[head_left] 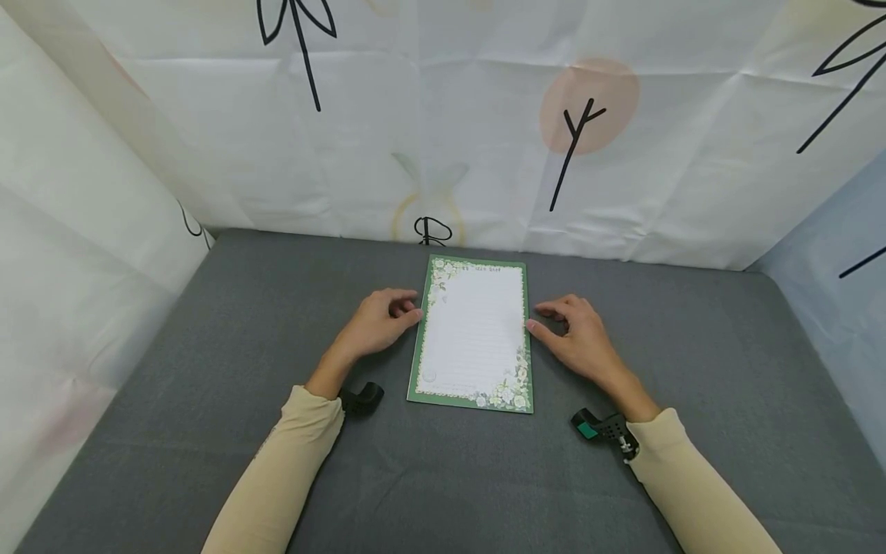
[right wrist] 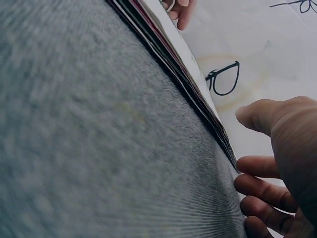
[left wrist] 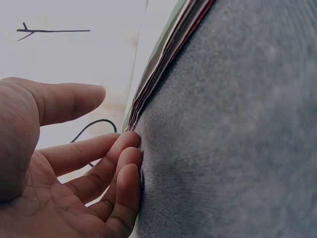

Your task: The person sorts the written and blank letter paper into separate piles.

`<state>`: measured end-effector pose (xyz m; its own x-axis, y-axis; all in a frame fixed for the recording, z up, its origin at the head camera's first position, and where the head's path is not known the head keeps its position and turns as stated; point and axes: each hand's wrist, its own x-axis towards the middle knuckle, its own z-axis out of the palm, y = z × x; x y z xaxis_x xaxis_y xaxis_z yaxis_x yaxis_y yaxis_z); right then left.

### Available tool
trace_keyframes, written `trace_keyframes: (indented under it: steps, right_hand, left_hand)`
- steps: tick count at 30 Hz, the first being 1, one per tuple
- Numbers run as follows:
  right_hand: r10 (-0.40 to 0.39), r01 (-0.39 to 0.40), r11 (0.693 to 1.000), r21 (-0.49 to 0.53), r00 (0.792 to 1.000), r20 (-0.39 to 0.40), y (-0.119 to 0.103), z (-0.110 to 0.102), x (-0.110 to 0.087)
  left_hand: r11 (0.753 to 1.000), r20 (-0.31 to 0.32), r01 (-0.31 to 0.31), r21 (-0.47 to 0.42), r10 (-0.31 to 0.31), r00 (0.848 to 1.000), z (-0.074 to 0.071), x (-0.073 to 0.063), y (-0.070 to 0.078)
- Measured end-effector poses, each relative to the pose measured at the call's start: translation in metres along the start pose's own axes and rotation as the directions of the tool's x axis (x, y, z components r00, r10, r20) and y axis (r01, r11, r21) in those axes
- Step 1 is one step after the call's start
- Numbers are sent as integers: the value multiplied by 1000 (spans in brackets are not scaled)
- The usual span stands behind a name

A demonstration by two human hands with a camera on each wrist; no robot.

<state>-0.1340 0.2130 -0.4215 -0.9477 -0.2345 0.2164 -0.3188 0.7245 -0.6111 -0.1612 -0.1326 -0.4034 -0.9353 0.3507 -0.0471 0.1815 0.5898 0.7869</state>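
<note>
A stack of paper sheets (head_left: 472,331) lies flat on the grey cloth, its top sheet white with faint lines and a green border with white flowers. Layered edges of the stack (left wrist: 163,54) show in the left wrist view, some dark red. My left hand (head_left: 379,322) is beside the stack's left edge, fingers loosely bent and thumb apart from them. On the opposite side, my right hand (head_left: 576,338) rests near the right edge in a similar pose. Fingertips (right wrist: 247,183) come close to the stack's edge; whether they touch it I cannot tell. Neither hand grips anything.
A grey cloth (head_left: 277,292) covers the table. White curtain fabric (head_left: 471,138) with black line drawings hangs behind it, and more fabric hangs at both sides. Black wrist devices (head_left: 361,400) sit below each hand at the sleeves.
</note>
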Motion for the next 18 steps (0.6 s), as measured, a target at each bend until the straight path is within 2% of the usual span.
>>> trace_keyframes:
  steps: [5, 12, 18]
  right_hand:
    - [3, -3, 1000, -2, 1000, -22, 0, 4, -1]
    - [11, -9, 1000, 29, 999, -46, 0, 7, -2]
    - [21, -20, 998, 63, 1000, -21, 1, 6, -3]
  left_hand:
    - [1000, 21, 8, 9, -8, 1000, 1, 0, 3]
    - [1000, 19, -3, 7, 3, 1000, 4, 1, 1]
    - [1000, 25, -25, 9, 25, 999, 5, 0, 0]
